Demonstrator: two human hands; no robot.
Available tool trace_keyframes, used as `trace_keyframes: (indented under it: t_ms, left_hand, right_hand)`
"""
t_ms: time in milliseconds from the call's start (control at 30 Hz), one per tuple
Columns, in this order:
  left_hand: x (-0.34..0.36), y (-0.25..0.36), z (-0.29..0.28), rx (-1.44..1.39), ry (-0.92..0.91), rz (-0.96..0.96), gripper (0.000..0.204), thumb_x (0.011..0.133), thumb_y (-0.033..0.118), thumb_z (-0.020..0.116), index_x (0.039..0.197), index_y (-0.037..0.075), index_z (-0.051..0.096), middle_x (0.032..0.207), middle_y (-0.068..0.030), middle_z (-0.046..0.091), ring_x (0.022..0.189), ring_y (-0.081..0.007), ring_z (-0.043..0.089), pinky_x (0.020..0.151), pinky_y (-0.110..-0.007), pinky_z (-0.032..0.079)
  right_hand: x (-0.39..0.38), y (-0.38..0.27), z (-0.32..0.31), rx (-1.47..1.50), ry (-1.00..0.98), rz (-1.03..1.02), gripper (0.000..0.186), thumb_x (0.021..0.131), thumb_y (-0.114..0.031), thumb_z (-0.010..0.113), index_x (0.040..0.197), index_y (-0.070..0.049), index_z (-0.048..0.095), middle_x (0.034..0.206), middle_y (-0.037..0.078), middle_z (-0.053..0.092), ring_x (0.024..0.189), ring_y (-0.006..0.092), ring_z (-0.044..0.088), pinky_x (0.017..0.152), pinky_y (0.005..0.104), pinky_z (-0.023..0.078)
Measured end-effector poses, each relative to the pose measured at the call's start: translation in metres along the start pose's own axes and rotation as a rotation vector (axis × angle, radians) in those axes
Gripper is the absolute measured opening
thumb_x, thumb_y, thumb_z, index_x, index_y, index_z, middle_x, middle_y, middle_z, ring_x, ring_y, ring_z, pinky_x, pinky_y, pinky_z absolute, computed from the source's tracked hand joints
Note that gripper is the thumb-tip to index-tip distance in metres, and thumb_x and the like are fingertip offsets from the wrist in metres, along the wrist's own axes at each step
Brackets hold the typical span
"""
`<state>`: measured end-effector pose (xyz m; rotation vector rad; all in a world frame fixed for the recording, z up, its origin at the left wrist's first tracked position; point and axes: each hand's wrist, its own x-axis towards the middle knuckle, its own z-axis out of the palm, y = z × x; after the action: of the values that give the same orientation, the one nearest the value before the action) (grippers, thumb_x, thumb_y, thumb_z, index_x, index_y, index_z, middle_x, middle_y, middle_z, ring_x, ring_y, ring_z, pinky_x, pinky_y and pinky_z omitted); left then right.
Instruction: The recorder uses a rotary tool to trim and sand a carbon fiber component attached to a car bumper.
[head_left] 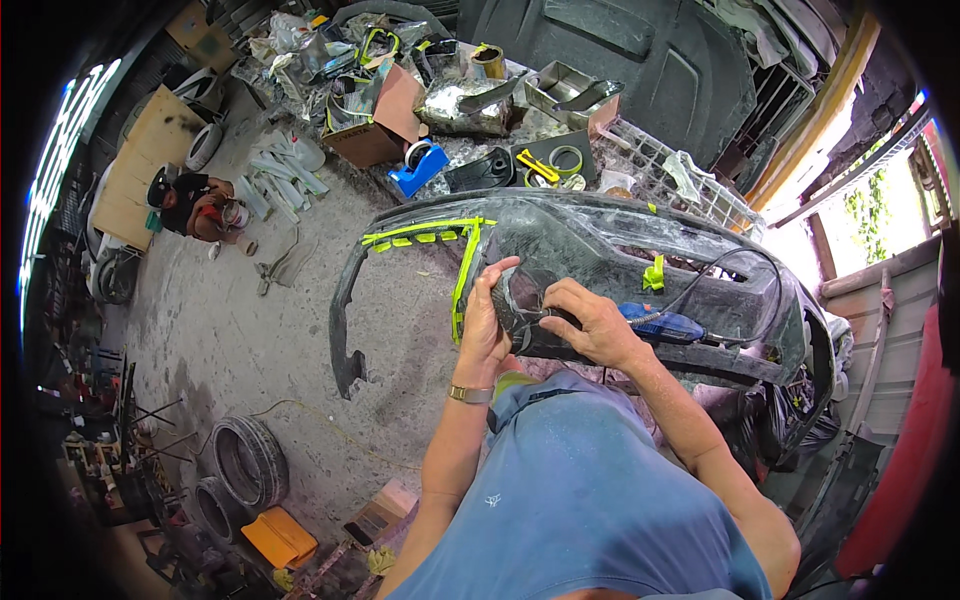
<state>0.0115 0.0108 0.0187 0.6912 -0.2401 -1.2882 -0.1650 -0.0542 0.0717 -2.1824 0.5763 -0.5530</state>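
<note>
A dark grey car bumper [570, 225], dusty and scuffed, lies across in front of me. Yellow-green masking tape [468, 262] runs along its left end. My left hand [486, 312] grips a dark curved piece [513, 318] with a pale dusty rim, held against or over the bumper; whether it is loose or part of the bumper I cannot tell. Beside it, my right hand [596, 325] is closed, fingers curled at that piece's right side, around something dark and mostly hidden. A blue corded power tool [662, 322] rests on the bumper just right of my right hand.
Behind the bumper, a cluttered bench holds a blue tape dispenser [418, 168], a cardboard box [375, 125] and a metal tray [572, 92]. Another person [200, 207] crouches at far left. Tyres [250, 462] and an orange folder-like item [278, 538] lie lower left.
</note>
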Motion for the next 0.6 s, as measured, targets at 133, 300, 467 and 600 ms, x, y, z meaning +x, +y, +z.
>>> trace_keyframes:
  t_ms: [133,300,467,600]
  left_hand:
    - [-0.0014,-0.0006,0.0027,-0.004,0.009,0.016,0.049,0.098,0.037,0.056,0.128,-0.002,0.053,0.105,-0.01,0.065,0.091,-0.0187,0.068,0.079,-0.034,0.059]
    - [-0.0017,-0.0009,0.0045,0.017,0.032,0.018,0.046,0.098,0.035,0.055,0.126,-0.001,0.055,0.103,-0.0092,0.065,0.089,-0.0171,0.068,0.077,-0.032,0.059]
    - [0.0001,0.0003,-0.0005,0.013,0.026,0.008,0.046,0.099,0.035,0.055,0.126,-0.001,0.056,0.103,-0.0089,0.066,0.089,-0.0166,0.067,0.078,-0.032,0.059]
    - [-0.0001,-0.0022,-0.0026,-0.022,0.001,0.02,0.049,0.099,0.038,0.054,0.128,-0.001,0.054,0.105,-0.009,0.066,0.091,-0.0176,0.067,0.079,-0.033,0.059]
  right_hand:
    - [0.0008,0.002,0.0,0.015,-0.003,-0.018,0.025,0.091,-0.027,0.066,0.105,-0.007,0.059,0.105,0.009,0.058,0.092,0.0344,0.063,0.074,0.042,0.051]
    - [0.0004,0.002,-0.0023,0.027,-0.027,0.003,0.022,0.088,-0.017,0.069,0.104,-0.005,0.059,0.107,0.01,0.059,0.095,0.031,0.063,0.08,0.0361,0.05]
    - [0.001,0.0017,-0.0036,0.016,-0.039,-0.025,0.024,0.089,-0.022,0.068,0.104,-0.006,0.059,0.105,0.01,0.059,0.093,0.0323,0.063,0.077,0.0383,0.051]
    - [0.0017,0.0062,-0.0019,0.051,0.004,-0.038,0.026,0.09,-0.027,0.067,0.103,-0.006,0.06,0.103,0.009,0.059,0.092,0.0331,0.063,0.075,0.0407,0.051]
